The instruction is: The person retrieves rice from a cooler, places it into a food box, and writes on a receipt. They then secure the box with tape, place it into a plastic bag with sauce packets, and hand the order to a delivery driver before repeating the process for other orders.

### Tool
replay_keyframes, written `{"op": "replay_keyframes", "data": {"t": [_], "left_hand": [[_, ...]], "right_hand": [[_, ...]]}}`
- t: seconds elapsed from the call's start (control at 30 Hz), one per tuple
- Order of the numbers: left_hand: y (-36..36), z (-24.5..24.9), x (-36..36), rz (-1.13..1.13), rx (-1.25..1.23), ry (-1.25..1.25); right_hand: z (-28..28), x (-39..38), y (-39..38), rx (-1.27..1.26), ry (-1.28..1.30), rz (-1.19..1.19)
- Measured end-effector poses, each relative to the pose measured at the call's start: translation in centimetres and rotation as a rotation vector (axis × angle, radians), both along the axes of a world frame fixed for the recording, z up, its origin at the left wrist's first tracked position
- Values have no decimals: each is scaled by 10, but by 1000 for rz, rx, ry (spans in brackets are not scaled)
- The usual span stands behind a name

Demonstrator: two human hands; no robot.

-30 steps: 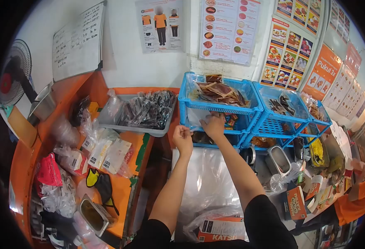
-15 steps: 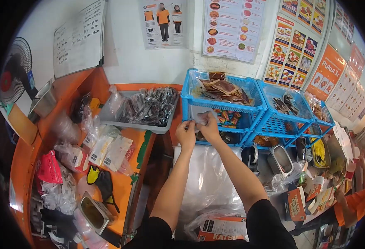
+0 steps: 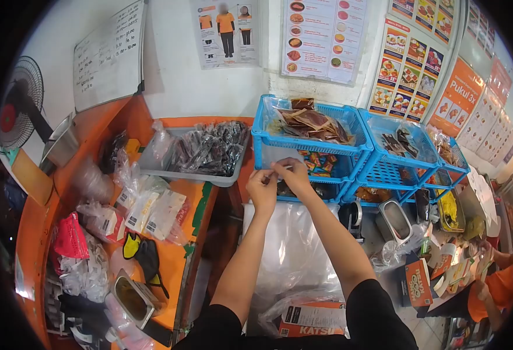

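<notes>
Fingertips almost meeting here: the right hand (image 3: 293, 175) is bent over from the right, its thumb and forefinger apparently closed on pale plastic (image 3: 275, 154). The left hand (image 3: 261, 185) is curled just beside it, slightly lower; whether anything is held there cannot be told. The plastic is seen just beyond the fingertips, towards the wall, overlapped by the right hand, which is the nearer; its long axis is hidden. It is framed by the blue rack (image 3: 315, 147), below the top basket, with colourful packets (image 3: 320, 163) to its right and brown sachets (image 3: 312, 123) carried above. Beneath the forearms, clear sheeting (image 3: 285, 251) is spread. Off to the left, dark packets (image 3: 210, 149) are heaped in a grey tray (image 3: 224, 181) on the orange bench (image 3: 174, 256); at far right, a co-worker's orange sleeve (image 3: 512, 274) is glimpsed.
</notes>
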State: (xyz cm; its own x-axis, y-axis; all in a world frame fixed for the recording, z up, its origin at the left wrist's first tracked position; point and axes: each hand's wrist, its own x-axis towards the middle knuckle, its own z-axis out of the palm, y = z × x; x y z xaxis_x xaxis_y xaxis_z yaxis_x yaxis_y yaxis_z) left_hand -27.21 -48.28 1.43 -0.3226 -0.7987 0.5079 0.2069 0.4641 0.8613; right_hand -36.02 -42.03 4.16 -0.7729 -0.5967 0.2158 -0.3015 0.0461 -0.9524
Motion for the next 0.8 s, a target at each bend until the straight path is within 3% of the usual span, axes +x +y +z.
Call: {"op": "replay_keyframes", "data": {"t": [0.13,0.2,0.23,0.3,0.43,0.5,0.53,0.6,0.63,0.7,0.73,0.8], "left_hand": [[-1,-7,3,14,-74,-16],[-8,-16,0,6,10,23],[-11,-22,0,-2,96,61],[-14,-22,5,-7,152,69],[-12,-10,13,-8,178,67],[-13,-6,17,-15,87,15],[-12,-7,23,-26,-2,-44],[5,27,47,-24,-73,-61],[14,50,62,-24,-146,-66],[21,80,95,-101,-150,-173],[22,89,110,-177,-108,-163],[27,106,132,-330,34,-67]], "right_hand": [[-1,-15,2,168,80,30],[-8,-35,4,279,282,-206],[-14,-48,8,279,283,-204],[-28,-73,14,265,638,-716],[-1,-29,13,99,668,-708],[2,-6,6,284,874,-101],[-2,-4,3,287,864,-94],[-9,-13,-8,680,676,163],[-1,-11,-6,674,666,166],[30,6,10,13,167,310],[43,19,21,12,146,312],[68,49,53,-41,199,621]]}}
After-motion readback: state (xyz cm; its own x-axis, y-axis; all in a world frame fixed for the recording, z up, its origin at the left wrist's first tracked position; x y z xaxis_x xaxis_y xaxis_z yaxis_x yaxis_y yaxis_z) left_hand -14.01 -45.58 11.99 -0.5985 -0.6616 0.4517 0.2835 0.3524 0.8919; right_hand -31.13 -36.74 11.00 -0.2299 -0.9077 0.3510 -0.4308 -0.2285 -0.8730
